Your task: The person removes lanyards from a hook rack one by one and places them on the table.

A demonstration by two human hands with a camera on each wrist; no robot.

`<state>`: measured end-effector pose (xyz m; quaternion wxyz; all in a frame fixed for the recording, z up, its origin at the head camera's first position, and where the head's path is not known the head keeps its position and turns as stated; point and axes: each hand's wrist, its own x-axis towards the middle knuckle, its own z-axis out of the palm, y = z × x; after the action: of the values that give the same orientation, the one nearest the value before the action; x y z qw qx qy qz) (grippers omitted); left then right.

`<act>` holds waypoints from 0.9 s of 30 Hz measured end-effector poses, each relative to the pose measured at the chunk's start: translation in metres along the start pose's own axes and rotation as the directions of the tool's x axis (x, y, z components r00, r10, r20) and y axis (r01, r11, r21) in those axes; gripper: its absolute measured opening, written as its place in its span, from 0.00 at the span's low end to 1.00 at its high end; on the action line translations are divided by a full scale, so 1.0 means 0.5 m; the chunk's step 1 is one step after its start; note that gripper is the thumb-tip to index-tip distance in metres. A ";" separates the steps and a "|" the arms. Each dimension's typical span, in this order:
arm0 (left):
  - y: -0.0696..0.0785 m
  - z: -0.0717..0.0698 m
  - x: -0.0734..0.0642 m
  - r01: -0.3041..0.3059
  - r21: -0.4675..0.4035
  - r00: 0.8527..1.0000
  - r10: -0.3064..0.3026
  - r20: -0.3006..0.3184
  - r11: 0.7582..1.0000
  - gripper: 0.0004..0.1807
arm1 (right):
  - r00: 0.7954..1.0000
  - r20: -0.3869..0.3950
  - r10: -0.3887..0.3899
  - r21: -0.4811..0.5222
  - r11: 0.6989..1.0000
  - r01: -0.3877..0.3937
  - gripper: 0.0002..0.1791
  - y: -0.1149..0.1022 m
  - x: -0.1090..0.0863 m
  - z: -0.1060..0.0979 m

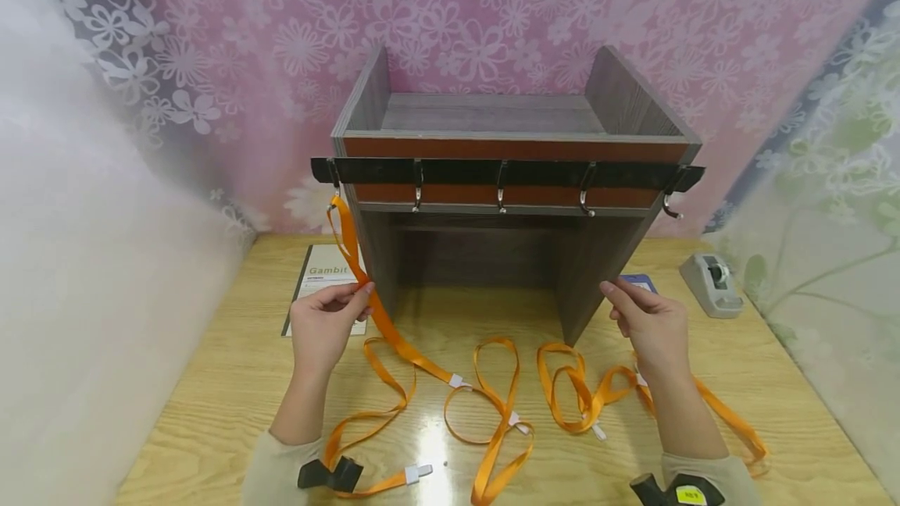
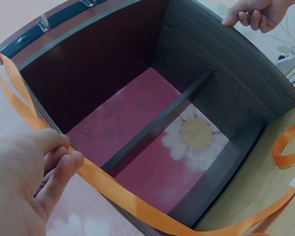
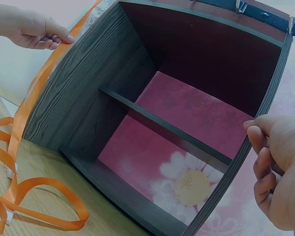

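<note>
A grey wood-grain shelf stands on the table, with a black hook rail across its front. From the leftmost hook hangs an orange lanyard, whose lower end lies on the table. My left hand pinches this lanyard beside the shelf's left panel; the left wrist view shows the strap passing behind the fingers. My right hand grips the front edge of the right panel with its fingertips, the other fingers curled outside it. More orange lanyards lie loosely on the tabletop.
A Gambit notebook lies behind my left hand. At the right stand a grey tape dispenser and a partly hidden blue item. Several hooks jut from the rail. Flowered walls close in the table.
</note>
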<state>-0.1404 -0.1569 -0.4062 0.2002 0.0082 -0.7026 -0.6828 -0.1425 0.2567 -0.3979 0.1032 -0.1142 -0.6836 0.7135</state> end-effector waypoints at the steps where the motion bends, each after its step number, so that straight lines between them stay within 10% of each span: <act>1: 0.001 0.001 -0.001 0.003 0.005 1.000 -0.003 0.005 1.000 0.09 | 1.000 -0.004 0.000 -0.002 1.000 0.000 0.09 0.000 0.000 0.000; 12: 0.048 0.005 -0.023 -0.031 0.030 0.999 0.030 0.039 0.999 0.08 | 0.999 0.019 0.050 -0.071 0.996 -0.049 0.11 0.008 -0.018 -0.009; 27: 0.148 0.022 0.003 -0.248 -0.157 0.967 0.253 0.016 0.956 0.07 | 1.000 0.008 0.018 -0.043 0.999 -0.018 0.08 -0.006 -0.003 -0.002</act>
<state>-0.1259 -0.1418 -0.3346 0.2724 -0.1086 -0.6467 -0.7041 -0.1410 0.2574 -0.3950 0.0917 -0.1195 -0.6980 0.7001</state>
